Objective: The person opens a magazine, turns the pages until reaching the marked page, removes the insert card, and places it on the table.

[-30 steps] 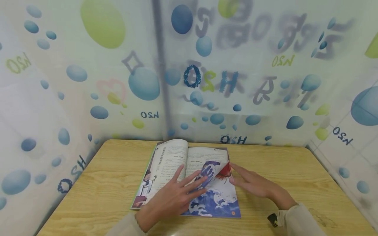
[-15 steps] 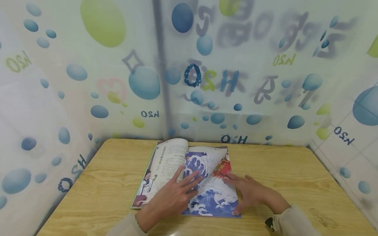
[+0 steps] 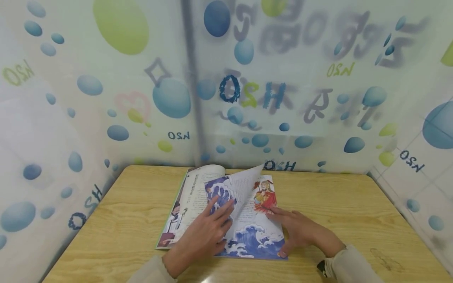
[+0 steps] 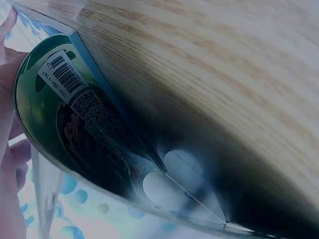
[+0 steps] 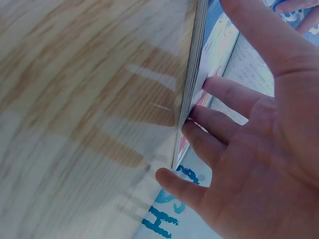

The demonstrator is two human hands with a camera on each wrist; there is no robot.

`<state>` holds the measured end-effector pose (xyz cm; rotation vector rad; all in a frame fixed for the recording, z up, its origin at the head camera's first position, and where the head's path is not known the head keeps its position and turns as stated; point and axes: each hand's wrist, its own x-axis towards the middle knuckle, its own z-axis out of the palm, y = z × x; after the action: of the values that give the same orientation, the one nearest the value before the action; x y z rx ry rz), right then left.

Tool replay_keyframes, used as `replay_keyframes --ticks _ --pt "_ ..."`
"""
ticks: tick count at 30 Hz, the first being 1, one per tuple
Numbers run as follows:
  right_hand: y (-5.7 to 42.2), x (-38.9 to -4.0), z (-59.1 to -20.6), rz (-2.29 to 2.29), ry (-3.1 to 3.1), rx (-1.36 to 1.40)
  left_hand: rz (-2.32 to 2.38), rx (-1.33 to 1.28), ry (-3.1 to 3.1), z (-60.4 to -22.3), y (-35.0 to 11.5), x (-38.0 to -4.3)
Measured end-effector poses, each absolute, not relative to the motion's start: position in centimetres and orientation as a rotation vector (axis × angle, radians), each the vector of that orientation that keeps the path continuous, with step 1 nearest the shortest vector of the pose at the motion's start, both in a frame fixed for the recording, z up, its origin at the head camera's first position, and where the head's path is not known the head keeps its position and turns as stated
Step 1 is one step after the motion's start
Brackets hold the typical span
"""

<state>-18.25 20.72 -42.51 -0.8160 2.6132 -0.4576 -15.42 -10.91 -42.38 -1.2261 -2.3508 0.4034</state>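
Observation:
An open magazine [image 3: 260, 239] lies on the wooden table in the head view, its right page showing blue waves and a red-robed figure. One leaf [image 3: 245, 186] stands lifted, curling over to the left with its wave-printed side under the spread fingers of my left hand [image 3: 207, 232]. My right hand [image 3: 301, 230] rests at the right page, fingertips on its edge and thumb at the lower right corner. In the left wrist view the back cover [image 4: 35, 99], with a barcode, bows up off the table. The right wrist view has my right hand [image 5: 254, 139] along the stacked page edges [image 5: 191, 69].
The wooden table [image 3: 116, 216] extends on both sides of the magazine. Behind it stands a pale wall covering [image 3: 226, 122] with blue and green drops and mirrored lettering. A dark tag [image 3: 321, 267] hangs at the right sleeve.
My left hand has carried the lifted leaf leftward, uncovering the red-robed figure. My right hand has come down from the leaf's edge to the right page's edge and corner.

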Motion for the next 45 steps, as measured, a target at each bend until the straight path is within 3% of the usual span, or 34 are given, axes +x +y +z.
replay_keyframes --ticks 45 --pt "21.08 -18.49 -42.96 -0.514 2.603 -0.836 0.263 -1.064 -2.597 -42.57 -11.30 -15.36"
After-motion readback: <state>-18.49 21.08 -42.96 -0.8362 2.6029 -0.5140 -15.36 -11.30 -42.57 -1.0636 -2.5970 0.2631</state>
